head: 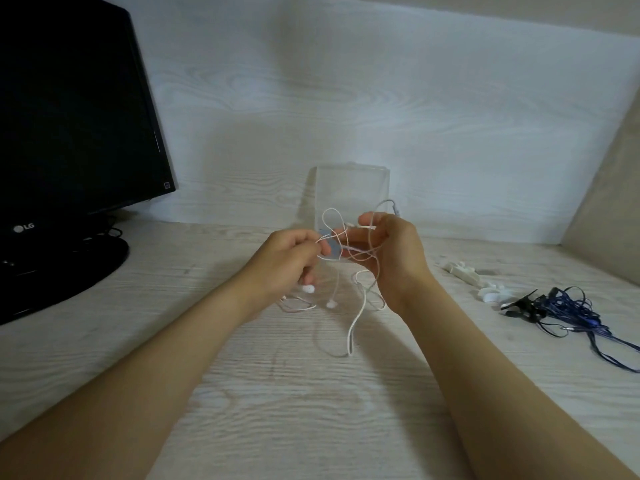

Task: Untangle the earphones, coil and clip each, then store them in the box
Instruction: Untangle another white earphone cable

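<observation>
I hold tangled white earphones [356, 317] in the air above the desk. My left hand [291, 261] pinches a strand of the white cable. My right hand [391, 254] grips several loops of it, and a length hangs down to the desk. Two white earbuds dangle below my left hand. Behind my hands a clear plastic box [351, 188] stands upright near the wall. A tangled pile of dark blue earphones [568, 310] lies on the desk at the right. White clips [464, 270] lie just left of that pile.
A black monitor [69, 133] on a round base stands at the left, with cables behind it. The pale wood-grain desk [277, 393] runs to a white wall at the back. A beige panel [606, 188] closes the right side.
</observation>
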The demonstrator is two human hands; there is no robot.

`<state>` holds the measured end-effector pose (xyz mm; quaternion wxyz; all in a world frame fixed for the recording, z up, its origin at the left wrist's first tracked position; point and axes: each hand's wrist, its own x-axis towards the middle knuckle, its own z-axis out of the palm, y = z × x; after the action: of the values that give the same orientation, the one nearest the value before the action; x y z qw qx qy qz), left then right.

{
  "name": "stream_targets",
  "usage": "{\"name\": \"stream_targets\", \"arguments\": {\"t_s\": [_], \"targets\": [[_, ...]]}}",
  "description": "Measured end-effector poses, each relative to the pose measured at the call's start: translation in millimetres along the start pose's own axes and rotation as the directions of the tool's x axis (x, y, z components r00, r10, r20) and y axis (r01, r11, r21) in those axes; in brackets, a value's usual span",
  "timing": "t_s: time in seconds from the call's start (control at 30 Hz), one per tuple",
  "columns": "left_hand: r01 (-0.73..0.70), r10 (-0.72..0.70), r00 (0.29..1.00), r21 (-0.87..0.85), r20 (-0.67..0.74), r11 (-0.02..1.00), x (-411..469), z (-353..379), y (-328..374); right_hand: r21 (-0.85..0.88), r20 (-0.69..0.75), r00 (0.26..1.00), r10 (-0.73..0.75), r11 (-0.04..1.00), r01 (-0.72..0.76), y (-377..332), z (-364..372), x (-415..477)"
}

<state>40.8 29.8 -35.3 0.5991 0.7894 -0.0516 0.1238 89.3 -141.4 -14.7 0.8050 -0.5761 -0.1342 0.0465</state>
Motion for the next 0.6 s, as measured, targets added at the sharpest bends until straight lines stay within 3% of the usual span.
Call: {"name": "stream_targets", "arguments": {"t_s": [0.17, 0.27, 0.33, 0.47, 0.53, 0.6], "targets": [[0.044, -0.062, 0.992, -0.157, -0.112, 0.987, -0.4, -3.3, 3.9, -0.109, -0.132, 0.984, 0.118, 0.985, -0.133, -4.3, -2.9, -1.0], [0.048, -0.075, 0.974, -0.13, -0.213, 0.99, -3.3, -5.2, 8.8, -0.164, -0.168, 0.984, 0.061, 0.982, -0.089, -4.6, -4.1, -0.3], [0.086, -0.127, 0.961, -0.173, -0.246, 0.981, -4.3, -6.4, 12.1, -0.083, -0.145, 0.988, 0.045, 0.995, -0.058, -5.6, -2.1, -2.2], [0.156, -0.22, 0.97, -0.434, -0.101, 0.887, -0.1, -9.9, 14.5, 0.173, -0.119, 0.992, 0.044, 0.985, -0.023, -7.7, 0.6, -3.4], [0.208, -0.223, 0.975, -0.439, 0.018, 0.874, -1.3, -12.3, 13.9, 0.304, -0.102, 0.993, 0.056, 0.952, -0.023, -8.2, -0.9, -1.4], [0.254, -0.221, 0.966, -0.338, 0.134, 0.906, -5.4, -12.7, 14.2, 0.412, -0.098, 0.993, 0.059, 0.911, -0.014, -8.5, -3.1, 1.1]]}}
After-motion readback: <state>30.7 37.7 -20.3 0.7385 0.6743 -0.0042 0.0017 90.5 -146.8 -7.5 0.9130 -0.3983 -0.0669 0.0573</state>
